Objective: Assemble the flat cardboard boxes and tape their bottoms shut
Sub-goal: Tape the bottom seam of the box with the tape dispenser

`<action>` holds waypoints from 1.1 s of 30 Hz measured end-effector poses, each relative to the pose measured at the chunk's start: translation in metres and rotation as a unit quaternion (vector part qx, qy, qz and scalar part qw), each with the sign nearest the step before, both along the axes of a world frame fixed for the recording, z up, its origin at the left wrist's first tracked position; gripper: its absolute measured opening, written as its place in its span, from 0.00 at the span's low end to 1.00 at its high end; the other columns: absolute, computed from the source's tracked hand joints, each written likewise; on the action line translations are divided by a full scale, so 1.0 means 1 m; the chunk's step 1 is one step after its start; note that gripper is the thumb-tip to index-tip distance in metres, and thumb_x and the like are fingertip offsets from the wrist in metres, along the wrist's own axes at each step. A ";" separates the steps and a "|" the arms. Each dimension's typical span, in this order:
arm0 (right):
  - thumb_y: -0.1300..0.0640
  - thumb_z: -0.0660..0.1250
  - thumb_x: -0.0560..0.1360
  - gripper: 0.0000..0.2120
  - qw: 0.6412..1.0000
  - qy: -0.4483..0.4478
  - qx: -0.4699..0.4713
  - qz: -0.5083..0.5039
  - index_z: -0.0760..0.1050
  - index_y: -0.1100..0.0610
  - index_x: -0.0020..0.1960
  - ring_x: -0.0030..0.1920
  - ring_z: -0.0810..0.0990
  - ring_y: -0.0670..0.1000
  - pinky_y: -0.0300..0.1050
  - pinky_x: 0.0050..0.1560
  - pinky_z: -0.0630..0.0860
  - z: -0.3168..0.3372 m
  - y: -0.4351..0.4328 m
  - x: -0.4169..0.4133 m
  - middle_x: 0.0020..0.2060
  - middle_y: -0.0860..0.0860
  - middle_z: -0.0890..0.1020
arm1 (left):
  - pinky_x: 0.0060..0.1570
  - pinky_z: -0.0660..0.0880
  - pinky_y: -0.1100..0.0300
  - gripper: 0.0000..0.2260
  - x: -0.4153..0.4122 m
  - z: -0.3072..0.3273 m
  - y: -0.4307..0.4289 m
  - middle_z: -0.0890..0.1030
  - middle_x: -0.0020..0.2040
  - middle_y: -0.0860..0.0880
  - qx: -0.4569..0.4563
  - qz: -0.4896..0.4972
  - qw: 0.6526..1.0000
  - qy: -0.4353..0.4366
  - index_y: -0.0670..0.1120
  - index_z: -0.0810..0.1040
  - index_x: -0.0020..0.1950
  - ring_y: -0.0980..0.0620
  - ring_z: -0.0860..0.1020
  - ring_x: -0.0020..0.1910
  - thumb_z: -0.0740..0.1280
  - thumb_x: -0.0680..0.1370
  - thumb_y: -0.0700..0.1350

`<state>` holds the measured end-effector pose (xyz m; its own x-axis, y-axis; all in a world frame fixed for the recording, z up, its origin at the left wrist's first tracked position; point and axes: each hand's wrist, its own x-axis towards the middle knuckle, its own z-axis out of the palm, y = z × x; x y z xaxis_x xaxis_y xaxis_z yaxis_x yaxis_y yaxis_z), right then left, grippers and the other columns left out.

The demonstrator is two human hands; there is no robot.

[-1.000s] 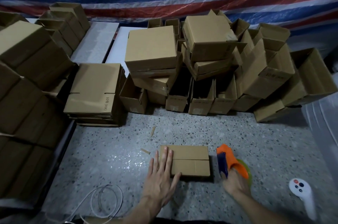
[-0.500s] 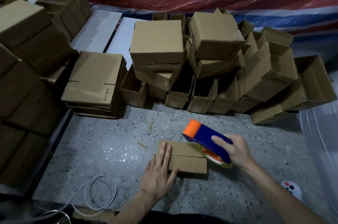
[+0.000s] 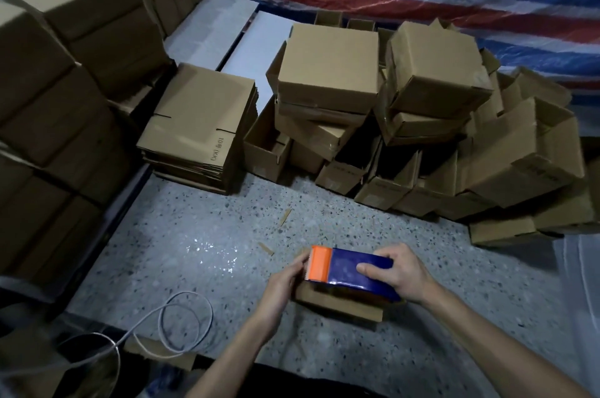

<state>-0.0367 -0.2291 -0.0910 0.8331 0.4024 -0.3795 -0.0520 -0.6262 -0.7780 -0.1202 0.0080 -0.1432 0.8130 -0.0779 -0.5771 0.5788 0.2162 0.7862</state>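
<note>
A small cardboard box [image 3: 341, 306] lies on the speckled floor in front of me, mostly hidden under the tape dispenser. My right hand [image 3: 397, 271] grips the blue and orange tape dispenser [image 3: 344, 269] from above and holds it over the box. My left hand [image 3: 284, 282] is at the box's left end beside the dispenser's orange tip, fingers reaching toward it; whether they hold anything is hidden. A stack of flat boxes [image 3: 201, 124] lies to the far left.
A heap of assembled boxes [image 3: 422, 124] fills the back and right. Tall stacks of boxes [image 3: 58, 79] line the left side. A white cable [image 3: 168, 326] loops on the floor at lower left. Cardboard scraps [image 3: 266, 249] lie near the box.
My right hand lifted the tape dispenser from the floor at the right and brought it over the box. My left hand went from lying flat on the box to its left end.
</note>
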 end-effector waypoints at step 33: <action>0.32 0.70 0.70 0.26 0.985 0.059 -0.158 0.043 0.79 0.55 0.31 0.25 0.76 0.43 0.37 0.28 0.67 0.028 0.006 0.009 0.24 0.49 0.80 | 0.52 0.79 0.52 0.07 -0.003 -0.064 0.047 0.86 0.40 0.46 0.089 0.118 0.973 0.175 0.40 0.85 0.41 0.48 0.82 0.45 0.69 0.77 0.37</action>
